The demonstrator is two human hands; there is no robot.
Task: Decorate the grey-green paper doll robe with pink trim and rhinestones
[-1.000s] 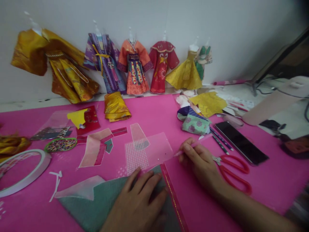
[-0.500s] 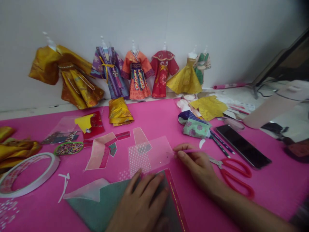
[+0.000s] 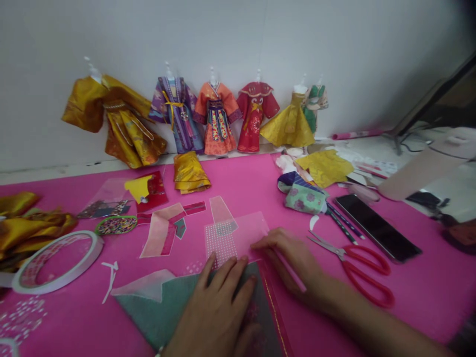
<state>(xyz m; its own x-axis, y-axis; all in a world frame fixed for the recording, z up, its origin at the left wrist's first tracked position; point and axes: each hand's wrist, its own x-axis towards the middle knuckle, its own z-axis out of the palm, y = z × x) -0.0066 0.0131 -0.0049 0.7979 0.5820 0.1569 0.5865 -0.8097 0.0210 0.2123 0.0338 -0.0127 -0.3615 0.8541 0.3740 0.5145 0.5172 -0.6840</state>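
Compared w/ half a sec ago, our R hand (image 3: 295, 260) is further left, off the outer edge of the clear sheet (image 3: 253, 229) & down by its near corner; the blades of the scissors (image 3: 340, 252) now show fully. Our L hand (image 3: 219, 300) is about where it was.

To work well, we'd keep the L palm flat so the green cloth (image 3: 159, 302) doesn't creep, w/ fingers well back from the red trim (image 3: 274, 300). We'd steady the R wrist on the table (image 3: 320, 322) & let the fingertips do the small moves, b/c the white dots (image 3: 217, 248) on the sheet look tiny & easy to knock. Pressing lightly is prob. best.

Grip check: R fingers are closed round the pink stick (image 3: 298, 281), which slants back to abt 5 o'clock; its tip is too blurred to tell if anything's on it. L hand is spread & clasps nothing, just resting on the cloth.

Re: position, the cloth lies under the L hand, its top corner approx 6 o'clock from the R fingertips, just beside them. Dots are at 9 o'clock, scissors at 3, phone (image 3: 377, 228) at 2, further off.
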